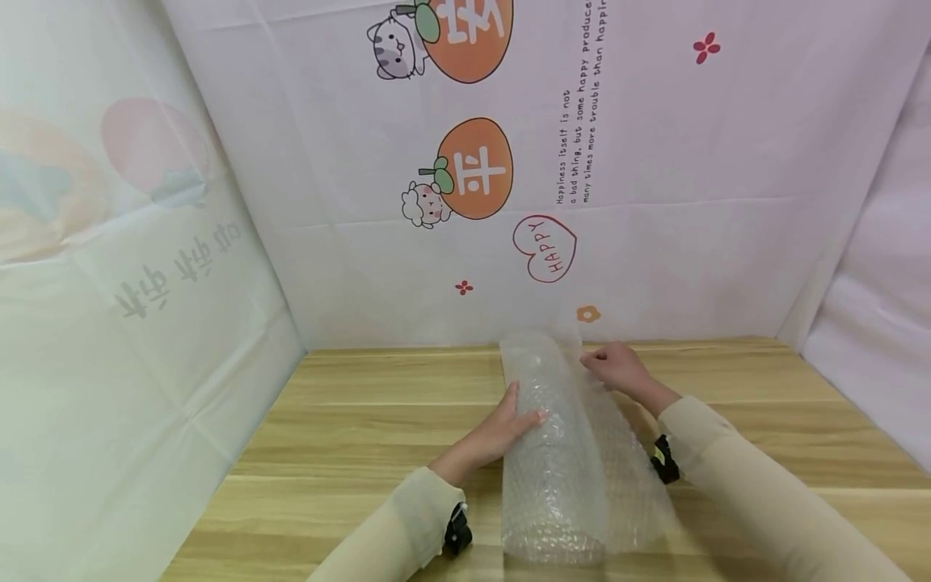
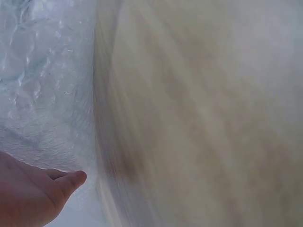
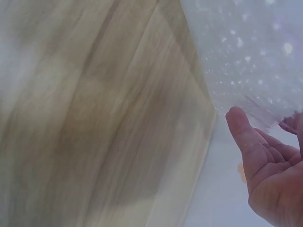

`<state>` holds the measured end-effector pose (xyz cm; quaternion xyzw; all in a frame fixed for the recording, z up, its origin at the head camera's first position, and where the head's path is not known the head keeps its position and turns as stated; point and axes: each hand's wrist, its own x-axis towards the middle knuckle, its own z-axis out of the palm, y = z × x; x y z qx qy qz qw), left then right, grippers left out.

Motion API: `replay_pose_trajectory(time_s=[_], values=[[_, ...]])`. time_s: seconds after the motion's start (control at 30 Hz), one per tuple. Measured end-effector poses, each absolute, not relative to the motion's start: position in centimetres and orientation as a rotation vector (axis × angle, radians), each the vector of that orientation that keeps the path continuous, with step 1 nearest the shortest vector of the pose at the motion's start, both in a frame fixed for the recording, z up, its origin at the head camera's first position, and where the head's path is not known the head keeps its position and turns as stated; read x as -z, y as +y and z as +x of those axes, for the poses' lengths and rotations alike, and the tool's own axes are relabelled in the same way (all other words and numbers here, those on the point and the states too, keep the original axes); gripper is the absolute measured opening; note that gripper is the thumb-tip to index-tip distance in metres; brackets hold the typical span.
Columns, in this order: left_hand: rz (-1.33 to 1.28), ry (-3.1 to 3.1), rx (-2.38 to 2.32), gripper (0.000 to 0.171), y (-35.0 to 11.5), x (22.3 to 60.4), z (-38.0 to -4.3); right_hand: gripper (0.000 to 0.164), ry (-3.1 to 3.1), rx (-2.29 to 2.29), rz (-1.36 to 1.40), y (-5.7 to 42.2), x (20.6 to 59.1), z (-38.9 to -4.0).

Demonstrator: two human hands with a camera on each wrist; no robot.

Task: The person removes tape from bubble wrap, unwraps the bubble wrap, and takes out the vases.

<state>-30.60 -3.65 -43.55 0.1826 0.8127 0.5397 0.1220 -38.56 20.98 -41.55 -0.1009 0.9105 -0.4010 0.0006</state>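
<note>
The clear plastic bubble-wrap roll [image 1: 553, 493], lying on the pale wood-grain table [image 1: 349, 469], should prove light, squashy and slippery, best steadied by its side, where the left hand [image 1: 498, 428] rests, fingers spread, while the right hand [image 1: 618, 368] pinches the loose translucent flap [image 1: 629, 485] near its far end.

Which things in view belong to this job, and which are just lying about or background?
In the job:
bubble wrap roll
its loose sheet
left hand, on the roll
right hand, at the sheet

Background:
wooden table
printed cloth
black wrist devices
</note>
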Motion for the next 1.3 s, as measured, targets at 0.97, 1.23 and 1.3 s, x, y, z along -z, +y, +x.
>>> replay_pose_trajectory(time_s=[0.97,1.23,1.3], values=[[0.572,2.379,-1.567,0.092,-3.8,43.6,-30.4,0.046,2.941,1.109,-0.422,23.5,43.8,-35.6],[0.564,2.388,-1.561,0.092,-3.7,43.6,-30.5,0.066,3.04,1.027,-0.422,23.5,44.5,-34.9],[0.563,2.388,-1.561,0.092,-3.7,43.7,-30.5,0.069,3.039,1.015,-0.424,23.5,44.6,-34.7]])
